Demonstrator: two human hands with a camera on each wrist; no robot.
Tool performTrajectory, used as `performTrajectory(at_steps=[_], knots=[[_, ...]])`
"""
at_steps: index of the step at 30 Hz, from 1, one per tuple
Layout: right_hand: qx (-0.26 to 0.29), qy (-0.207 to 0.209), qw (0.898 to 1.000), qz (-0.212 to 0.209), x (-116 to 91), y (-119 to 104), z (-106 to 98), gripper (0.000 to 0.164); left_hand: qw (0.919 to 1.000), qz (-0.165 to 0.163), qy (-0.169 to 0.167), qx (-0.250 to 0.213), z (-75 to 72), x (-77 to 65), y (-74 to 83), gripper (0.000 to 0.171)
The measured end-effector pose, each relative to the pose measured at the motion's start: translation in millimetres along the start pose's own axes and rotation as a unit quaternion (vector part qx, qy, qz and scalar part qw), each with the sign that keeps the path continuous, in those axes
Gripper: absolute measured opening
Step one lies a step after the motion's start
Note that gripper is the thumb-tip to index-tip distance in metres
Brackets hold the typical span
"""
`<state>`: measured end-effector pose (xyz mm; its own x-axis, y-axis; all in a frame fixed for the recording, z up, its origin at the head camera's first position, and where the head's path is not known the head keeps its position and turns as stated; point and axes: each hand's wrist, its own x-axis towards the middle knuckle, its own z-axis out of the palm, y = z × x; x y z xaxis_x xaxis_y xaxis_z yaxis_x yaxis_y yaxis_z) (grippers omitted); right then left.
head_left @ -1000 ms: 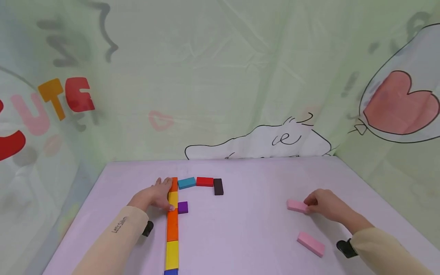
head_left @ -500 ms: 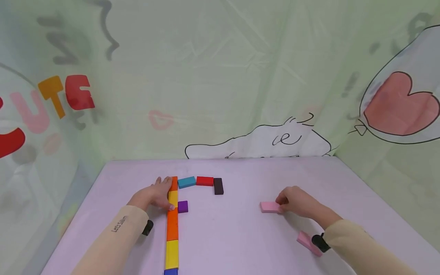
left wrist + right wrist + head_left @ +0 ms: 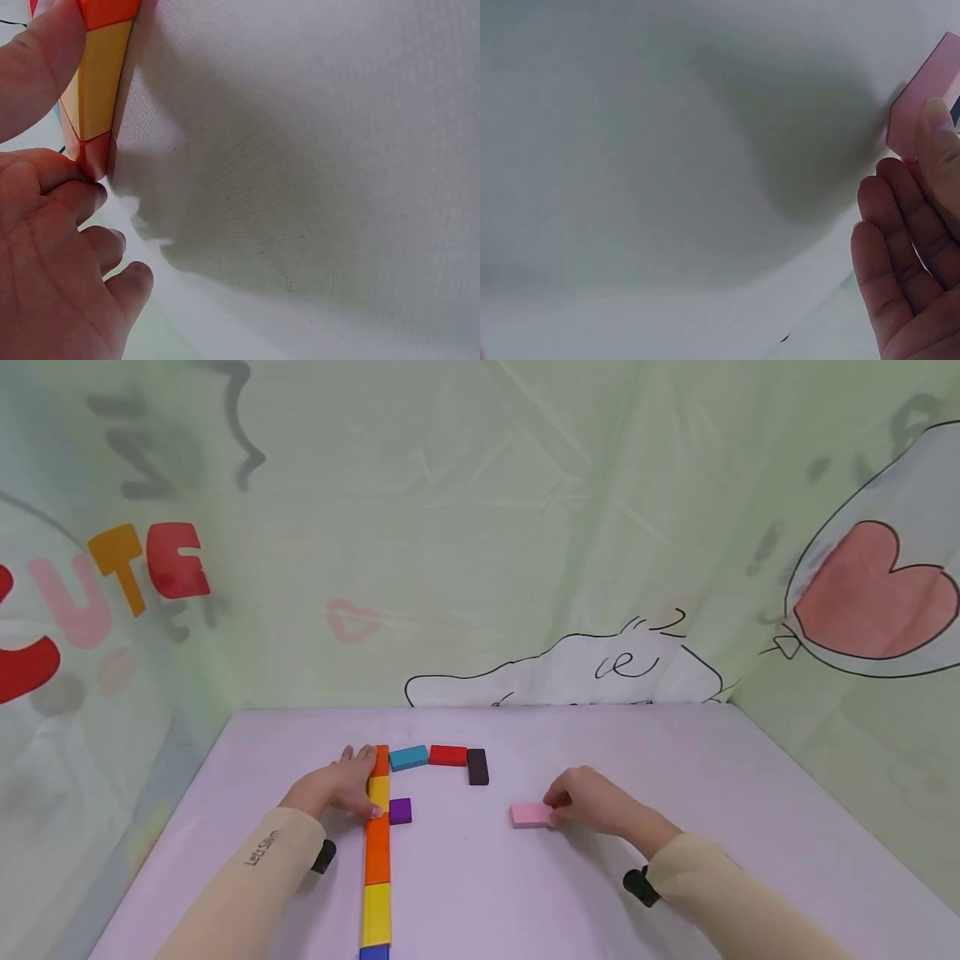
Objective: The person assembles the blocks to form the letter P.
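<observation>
My right hand (image 3: 596, 802) pinches the near end of a pink block (image 3: 528, 815) between thumb and fingers, low over the table. In the right wrist view the thumb lies along that pink block (image 3: 922, 97). On the left, a straight column of blocks runs toward me: orange (image 3: 382, 762), yellow, orange (image 3: 378, 852), yellow (image 3: 377, 914) and blue at the bottom edge. My left hand (image 3: 341, 785) rests along the column's far part, thumb on the upper yellow block (image 3: 105, 75), fingertips at the far orange block. A purple block (image 3: 401, 811) stands against the column's right side.
From the column's far end, a teal block (image 3: 408, 757), a red block (image 3: 448, 756) and a dark block (image 3: 477, 767) form a row to the right. The lilac table (image 3: 465, 893) ends at a printed curtain (image 3: 465, 543) behind.
My right hand has moved left across the table with the pink block, toward the purple one. A second pink block is now hidden behind the right sleeve. The left hand stays in place.
</observation>
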<state>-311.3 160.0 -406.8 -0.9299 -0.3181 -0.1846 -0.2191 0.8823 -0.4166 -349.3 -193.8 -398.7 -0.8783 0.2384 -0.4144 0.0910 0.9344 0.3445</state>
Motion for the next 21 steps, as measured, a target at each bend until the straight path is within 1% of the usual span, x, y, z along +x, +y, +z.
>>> performTrajectory(at_steps=[5, 10, 21], knots=[[0.010, 0.003, 1.000, -0.014, 9, -15, 8, 0.015, 1.0000, 0.003, -0.001, 0.000, -0.4, 0.2, 0.0, 0.102], [0.020, 0.006, 0.999, -0.025, 17, -26, 15, 0.014, 1.0000, -0.001, -0.002, 0.000, -0.4, 1.3, 0.2, 0.103], [0.036, 0.015, 0.999, -0.034, 28, -47, 26, 0.017, 1.0000, -0.006, -0.006, 0.002, -0.8, 1.7, 0.4, 0.103]])
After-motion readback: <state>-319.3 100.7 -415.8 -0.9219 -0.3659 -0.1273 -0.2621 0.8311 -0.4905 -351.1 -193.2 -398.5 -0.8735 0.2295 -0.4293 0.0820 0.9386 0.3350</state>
